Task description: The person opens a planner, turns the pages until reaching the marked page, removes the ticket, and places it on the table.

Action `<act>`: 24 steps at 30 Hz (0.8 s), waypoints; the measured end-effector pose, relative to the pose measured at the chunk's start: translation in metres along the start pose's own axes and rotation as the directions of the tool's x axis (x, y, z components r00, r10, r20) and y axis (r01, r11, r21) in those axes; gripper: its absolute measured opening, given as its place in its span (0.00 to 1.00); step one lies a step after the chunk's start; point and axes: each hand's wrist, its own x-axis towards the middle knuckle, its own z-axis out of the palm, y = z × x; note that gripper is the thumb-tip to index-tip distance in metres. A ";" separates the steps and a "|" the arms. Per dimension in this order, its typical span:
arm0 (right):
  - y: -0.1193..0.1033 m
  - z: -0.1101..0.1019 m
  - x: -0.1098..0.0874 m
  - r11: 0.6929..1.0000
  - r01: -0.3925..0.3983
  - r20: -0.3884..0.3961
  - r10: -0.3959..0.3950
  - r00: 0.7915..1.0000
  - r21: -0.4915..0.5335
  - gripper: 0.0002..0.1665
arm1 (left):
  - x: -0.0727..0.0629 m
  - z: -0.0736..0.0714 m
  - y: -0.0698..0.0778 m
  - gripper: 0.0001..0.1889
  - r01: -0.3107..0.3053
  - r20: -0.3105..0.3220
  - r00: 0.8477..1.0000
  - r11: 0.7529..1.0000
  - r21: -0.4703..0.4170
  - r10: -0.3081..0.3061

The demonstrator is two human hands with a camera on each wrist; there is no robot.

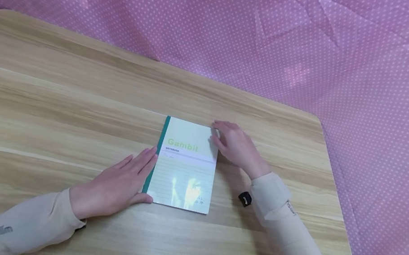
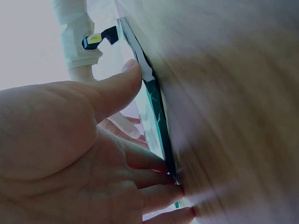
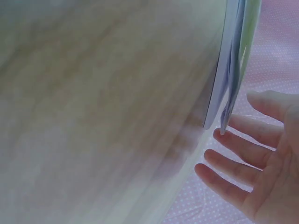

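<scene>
A closed notebook (image 1: 184,169) marked "Gambit" lies flat on the table, its green spine (image 1: 155,160) toward the left. My left hand (image 1: 116,187) rests along that spine with straight fingers, and its thumb touches the lower left corner. In the left wrist view, the left hand's thumb (image 2: 122,88) lies against the bottom edge. Over at the upper right corner is my right hand (image 1: 235,146), fingers loosely bent. The right wrist view has the right hand's fingertips (image 3: 219,135) at the corner, where the cover (image 3: 233,93) stands slightly apart from the pages beneath.
The wood-grain table (image 1: 46,118) has rounded far corners. A pink dotted cloth (image 1: 222,26) hangs behind it and down its right side. Small black devices show at both sleeve cuffs, such as the right wrist device (image 1: 245,199).
</scene>
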 end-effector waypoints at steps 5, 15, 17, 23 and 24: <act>0.002 0.002 0.002 1.000 -0.007 0.010 0.008 1.000 -0.005 0.22 | 0.000 0.002 0.000 0.47 0.003 0.009 1.000 1.000 -0.008 -0.003; -0.003 -0.005 0.004 0.995 -0.004 -0.091 0.013 0.996 0.096 0.18 | 0.001 0.002 -0.001 0.47 0.000 0.008 1.000 1.000 -0.004 0.000; -0.005 -0.005 0.004 0.985 -0.021 -0.125 0.042 0.991 0.168 0.17 | 0.001 0.002 -0.001 0.47 0.006 0.011 1.000 1.000 -0.006 -0.006; -0.011 -0.006 0.004 0.919 0.002 -0.246 0.103 0.964 0.393 0.13 | 0.002 0.003 -0.001 0.47 0.005 0.001 1.000 1.000 0.003 -0.005; -0.012 -0.006 0.004 0.900 0.001 -0.255 0.122 0.959 0.435 0.13 | 0.002 0.003 -0.001 0.47 0.005 0.002 1.000 1.000 0.004 -0.005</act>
